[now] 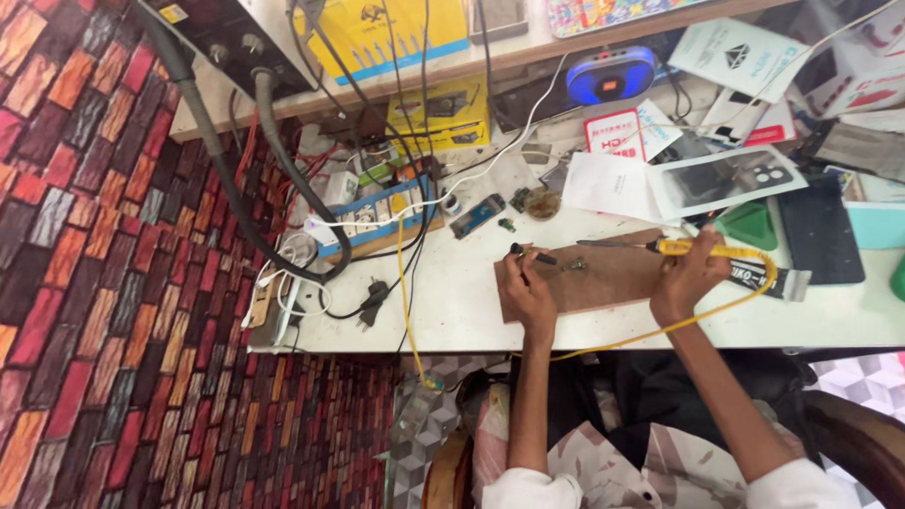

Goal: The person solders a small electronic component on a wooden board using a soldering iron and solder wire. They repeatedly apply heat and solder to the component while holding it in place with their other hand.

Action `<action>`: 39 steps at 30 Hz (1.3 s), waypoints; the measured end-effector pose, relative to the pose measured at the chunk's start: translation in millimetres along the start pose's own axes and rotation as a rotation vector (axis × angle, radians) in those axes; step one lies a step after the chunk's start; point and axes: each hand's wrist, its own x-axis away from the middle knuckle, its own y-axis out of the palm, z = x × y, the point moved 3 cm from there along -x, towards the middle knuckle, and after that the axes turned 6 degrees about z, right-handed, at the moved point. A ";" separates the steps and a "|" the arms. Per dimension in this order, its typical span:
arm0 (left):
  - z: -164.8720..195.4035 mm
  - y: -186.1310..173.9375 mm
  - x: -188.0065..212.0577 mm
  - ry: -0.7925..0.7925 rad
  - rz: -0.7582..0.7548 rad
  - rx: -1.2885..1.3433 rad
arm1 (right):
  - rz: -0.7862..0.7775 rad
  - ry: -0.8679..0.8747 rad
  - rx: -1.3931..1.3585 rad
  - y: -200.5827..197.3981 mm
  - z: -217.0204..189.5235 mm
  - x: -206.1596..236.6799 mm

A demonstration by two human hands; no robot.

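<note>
My left hand [524, 289] pinches a thin black tool [534, 254] whose tip rests near a small metal part [574, 266] on a brown wooden board [613, 283]. My right hand [686, 276] grips a yellow-handled soldering iron [702, 250]. Its dark metal tip points left across the board's top edge. A yellow cable [716, 306] loops from the iron back around my right wrist and off the table's front edge.
A white power strip [372, 219] with many plugs and tangled wires lies at the left. Papers, boxes, a blue speaker [611, 75], a black tablet [818, 231] and a green stand [749, 226] crowd the back and right. Brick-patterned flooring lies to the left.
</note>
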 end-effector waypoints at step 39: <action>-5.5 2.1 1.4 -0.063 -0.054 0.009 | -0.119 -0.260 0.281 5.6 4.5 0.0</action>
